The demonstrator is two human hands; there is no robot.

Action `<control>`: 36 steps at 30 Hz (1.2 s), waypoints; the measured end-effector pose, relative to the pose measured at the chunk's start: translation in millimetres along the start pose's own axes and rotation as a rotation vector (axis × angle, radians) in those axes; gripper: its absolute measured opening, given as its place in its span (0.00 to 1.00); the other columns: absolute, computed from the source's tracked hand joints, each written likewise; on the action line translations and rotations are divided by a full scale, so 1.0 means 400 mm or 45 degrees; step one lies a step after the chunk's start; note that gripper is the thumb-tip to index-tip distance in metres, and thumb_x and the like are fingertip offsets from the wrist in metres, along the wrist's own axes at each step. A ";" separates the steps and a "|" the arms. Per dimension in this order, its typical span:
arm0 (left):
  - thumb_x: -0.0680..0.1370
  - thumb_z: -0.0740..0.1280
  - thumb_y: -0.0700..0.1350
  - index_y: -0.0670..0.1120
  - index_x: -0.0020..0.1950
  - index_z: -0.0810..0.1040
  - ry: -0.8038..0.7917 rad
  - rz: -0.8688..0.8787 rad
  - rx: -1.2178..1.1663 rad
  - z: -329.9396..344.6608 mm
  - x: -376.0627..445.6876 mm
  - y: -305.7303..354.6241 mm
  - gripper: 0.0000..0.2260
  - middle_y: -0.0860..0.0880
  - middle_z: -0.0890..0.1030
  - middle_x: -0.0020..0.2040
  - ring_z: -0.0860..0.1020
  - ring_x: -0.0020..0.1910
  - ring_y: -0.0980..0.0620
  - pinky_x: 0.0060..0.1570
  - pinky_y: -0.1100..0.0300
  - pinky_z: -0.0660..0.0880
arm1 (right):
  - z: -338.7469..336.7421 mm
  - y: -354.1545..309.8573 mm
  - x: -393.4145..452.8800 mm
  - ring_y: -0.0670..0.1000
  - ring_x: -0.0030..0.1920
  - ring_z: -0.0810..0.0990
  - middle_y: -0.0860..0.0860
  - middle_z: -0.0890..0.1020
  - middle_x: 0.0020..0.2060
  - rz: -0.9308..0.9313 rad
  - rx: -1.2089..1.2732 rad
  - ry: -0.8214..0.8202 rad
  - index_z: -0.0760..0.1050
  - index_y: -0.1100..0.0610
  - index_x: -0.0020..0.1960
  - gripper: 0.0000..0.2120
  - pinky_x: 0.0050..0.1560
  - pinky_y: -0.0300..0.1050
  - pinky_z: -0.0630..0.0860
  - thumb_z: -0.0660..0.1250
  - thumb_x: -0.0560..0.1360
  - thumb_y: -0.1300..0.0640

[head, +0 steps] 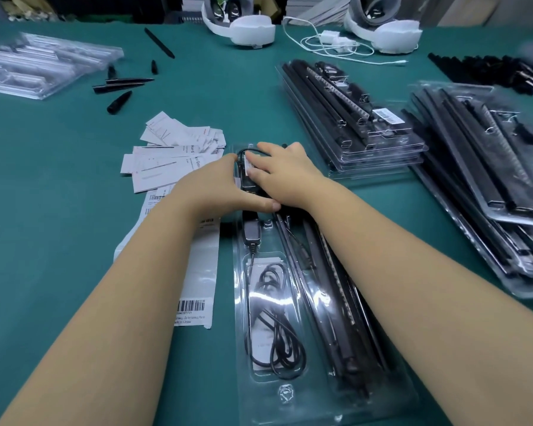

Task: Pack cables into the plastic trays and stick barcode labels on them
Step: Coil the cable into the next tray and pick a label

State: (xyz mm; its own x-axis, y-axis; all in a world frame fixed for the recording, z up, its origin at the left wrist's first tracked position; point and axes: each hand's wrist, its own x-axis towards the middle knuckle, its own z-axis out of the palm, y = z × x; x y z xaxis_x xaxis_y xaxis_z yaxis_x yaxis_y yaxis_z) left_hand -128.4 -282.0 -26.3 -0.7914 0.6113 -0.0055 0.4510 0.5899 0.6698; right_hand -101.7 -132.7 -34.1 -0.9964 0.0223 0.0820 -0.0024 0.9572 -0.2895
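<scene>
A clear plastic tray [308, 392] lies lengthwise on the green table in front of me. It holds a coiled black cable [277, 327], a black adapter block [252, 233] and long black bars. Both hands meet at its far end. My left hand [216, 186] rests on the tray's left side, thumb stretched along the black part. My right hand [285, 170] presses down with straight fingers on a small white label [247, 166] on the black part there. A strip of barcode labels [194, 305] lies left of the tray.
Stacks of packed trays stand at right [360, 118] and far right [486, 186]. Loose white leaflets [173, 152] lie behind the label strip. Empty clear trays [37, 66] sit at far left, black plastic pieces [120, 87] nearby. White headsets and a white cable [330, 44] lie at the back.
</scene>
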 end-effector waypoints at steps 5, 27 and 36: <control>0.61 0.78 0.63 0.60 0.70 0.64 0.010 -0.045 -0.008 0.002 0.001 -0.013 0.41 0.61 0.73 0.53 0.75 0.48 0.65 0.38 0.65 0.68 | 0.004 -0.008 -0.011 0.56 0.71 0.53 0.51 0.58 0.74 0.146 -0.075 -0.009 0.59 0.38 0.73 0.22 0.68 0.54 0.52 0.50 0.79 0.44; 0.64 0.72 0.66 0.53 0.71 0.66 0.011 -0.079 0.182 0.002 -0.010 0.012 0.40 0.54 0.72 0.36 0.72 0.37 0.57 0.37 0.58 0.66 | 0.011 0.004 -0.004 0.56 0.70 0.56 0.49 0.60 0.75 0.174 -0.065 0.092 0.64 0.43 0.72 0.21 0.67 0.54 0.54 0.49 0.80 0.46; 0.71 0.69 0.64 0.51 0.66 0.76 0.090 -0.025 0.503 -0.001 -0.041 0.048 0.27 0.49 0.77 0.38 0.75 0.39 0.52 0.41 0.58 0.73 | 0.004 0.015 0.003 0.56 0.69 0.61 0.46 0.71 0.68 0.225 0.121 0.157 0.73 0.43 0.66 0.17 0.63 0.51 0.58 0.57 0.78 0.46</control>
State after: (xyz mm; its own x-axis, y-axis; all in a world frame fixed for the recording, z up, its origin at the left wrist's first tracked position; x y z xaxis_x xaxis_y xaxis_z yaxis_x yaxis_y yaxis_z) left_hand -106.7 -280.9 -13.1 -0.8217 0.5681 0.0452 0.5486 0.7668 0.3332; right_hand -103.2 -127.4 -37.4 -0.9642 0.2275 0.1365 0.1571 0.9041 -0.3975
